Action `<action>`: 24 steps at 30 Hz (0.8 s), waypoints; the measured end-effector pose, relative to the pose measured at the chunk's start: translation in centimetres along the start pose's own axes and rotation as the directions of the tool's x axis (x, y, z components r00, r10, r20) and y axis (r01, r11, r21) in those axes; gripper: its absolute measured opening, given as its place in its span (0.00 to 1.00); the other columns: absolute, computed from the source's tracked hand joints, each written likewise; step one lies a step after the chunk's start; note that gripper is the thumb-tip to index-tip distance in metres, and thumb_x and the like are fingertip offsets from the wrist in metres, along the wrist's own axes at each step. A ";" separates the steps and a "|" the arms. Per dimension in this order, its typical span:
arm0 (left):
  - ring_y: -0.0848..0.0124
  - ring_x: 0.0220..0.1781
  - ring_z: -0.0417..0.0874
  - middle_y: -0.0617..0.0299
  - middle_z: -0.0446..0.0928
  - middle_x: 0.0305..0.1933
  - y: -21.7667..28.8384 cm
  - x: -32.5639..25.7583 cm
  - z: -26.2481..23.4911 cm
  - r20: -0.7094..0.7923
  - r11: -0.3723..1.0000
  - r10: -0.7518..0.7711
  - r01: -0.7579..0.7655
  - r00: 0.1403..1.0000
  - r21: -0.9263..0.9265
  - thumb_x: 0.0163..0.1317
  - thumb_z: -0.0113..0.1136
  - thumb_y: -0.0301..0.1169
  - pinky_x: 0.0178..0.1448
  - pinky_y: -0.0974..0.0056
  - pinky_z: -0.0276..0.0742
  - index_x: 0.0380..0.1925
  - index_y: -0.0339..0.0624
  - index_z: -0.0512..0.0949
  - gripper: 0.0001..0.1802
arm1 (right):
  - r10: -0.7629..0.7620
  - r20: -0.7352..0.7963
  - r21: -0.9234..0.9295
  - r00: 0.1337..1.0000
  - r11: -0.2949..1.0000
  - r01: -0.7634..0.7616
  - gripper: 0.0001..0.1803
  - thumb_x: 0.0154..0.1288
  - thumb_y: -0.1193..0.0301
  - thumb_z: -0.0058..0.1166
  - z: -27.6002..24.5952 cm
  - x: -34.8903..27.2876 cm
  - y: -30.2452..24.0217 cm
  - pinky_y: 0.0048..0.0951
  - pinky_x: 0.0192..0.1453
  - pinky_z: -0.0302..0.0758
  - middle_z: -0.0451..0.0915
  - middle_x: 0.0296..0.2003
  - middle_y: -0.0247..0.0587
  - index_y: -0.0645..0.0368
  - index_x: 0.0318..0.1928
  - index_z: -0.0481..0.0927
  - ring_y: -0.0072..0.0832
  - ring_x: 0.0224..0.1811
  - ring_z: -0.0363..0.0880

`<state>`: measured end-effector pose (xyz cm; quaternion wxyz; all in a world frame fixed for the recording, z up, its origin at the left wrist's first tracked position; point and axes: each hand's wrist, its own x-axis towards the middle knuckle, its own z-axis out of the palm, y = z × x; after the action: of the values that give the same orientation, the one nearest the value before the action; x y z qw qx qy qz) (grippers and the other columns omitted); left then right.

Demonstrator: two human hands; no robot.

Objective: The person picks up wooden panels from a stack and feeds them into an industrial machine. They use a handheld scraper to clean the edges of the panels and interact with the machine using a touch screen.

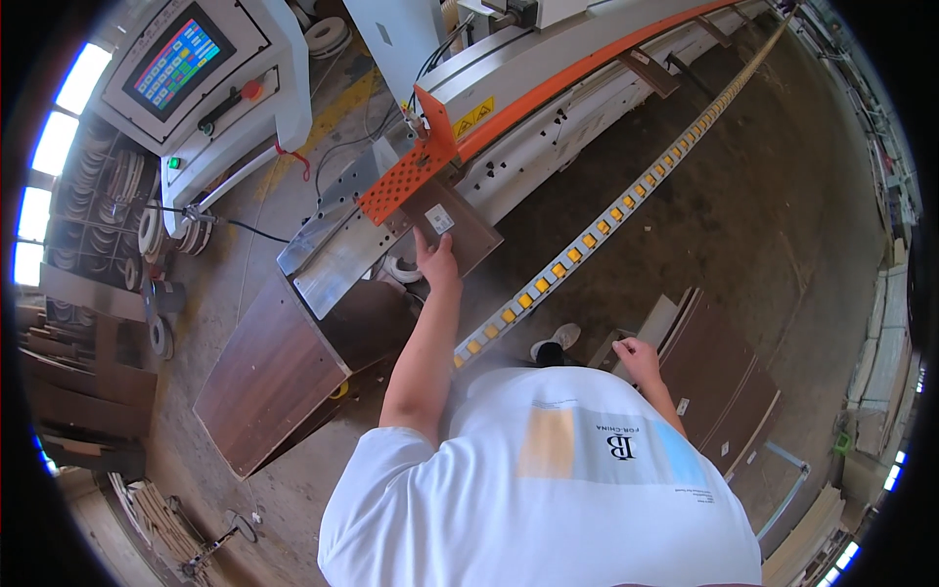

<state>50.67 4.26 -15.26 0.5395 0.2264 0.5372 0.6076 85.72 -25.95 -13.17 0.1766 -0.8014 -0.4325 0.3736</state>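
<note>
My left hand [437, 258] reaches forward and rests flat on a small dark brown panel [468, 230] with a white sticker on it. The panel lies at the infeed of a long grey and orange machine [548, 83], under an orange perforated guard [401, 181]. My right hand [636, 356] hangs low at my side with its fingers curled, just above a stack of brown panels [719, 382]. I cannot tell whether it grips the top panel's edge.
A control box with a coloured touch screen [178, 61] hangs at the upper left. A metal guide plate [337, 256] and a brown side table [269, 377] stand left of my arm. A roller track with yellow wheels [587, 240] runs diagonally. Tape rolls [156, 230] lie about.
</note>
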 end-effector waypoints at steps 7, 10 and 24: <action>0.70 0.53 0.80 0.57 0.79 0.59 -4.5 3.5 4.6 0.029 0.988 0.138 -0.135 0.990 -0.069 0.64 0.60 0.16 0.56 0.67 0.75 0.78 0.48 0.57 0.43 | -0.040 0.031 -0.001 0.999 0.999 0.040 0.19 0.67 0.55 0.60 -1.4 1.1 -1.6 0.35 0.42 0.78 0.86 0.32 0.47 0.60 0.42 0.86 0.38 0.36 0.85; 0.72 0.40 0.83 0.60 0.83 0.50 -3.3 3.3 6.6 0.071 0.985 0.007 -0.019 0.997 0.171 0.67 0.60 0.23 0.44 0.68 0.79 0.75 0.46 0.63 0.36 | -0.038 0.030 -0.025 0.999 0.999 0.039 0.20 0.68 0.54 0.59 -1.5 2.3 -0.8 0.36 0.44 0.78 0.86 0.34 0.47 0.59 0.43 0.86 0.39 0.37 0.85; 0.60 0.42 0.82 0.54 0.81 0.41 30.2 21.3 -26.2 -0.292 0.504 0.828 -0.408 0.479 0.761 0.65 0.66 0.40 0.50 0.57 0.78 0.50 0.35 0.76 0.21 | 0.319 0.085 0.159 0.944 0.931 -0.329 0.19 0.68 0.58 0.60 3.5 -5.4 9.5 0.32 0.38 0.77 0.85 0.29 0.40 0.65 0.39 0.86 0.27 0.30 0.82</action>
<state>9.10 17.55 -3.03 -0.0531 0.3555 0.7136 0.6014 86.49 -35.91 -18.82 0.1683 -0.8324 -0.2656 0.4563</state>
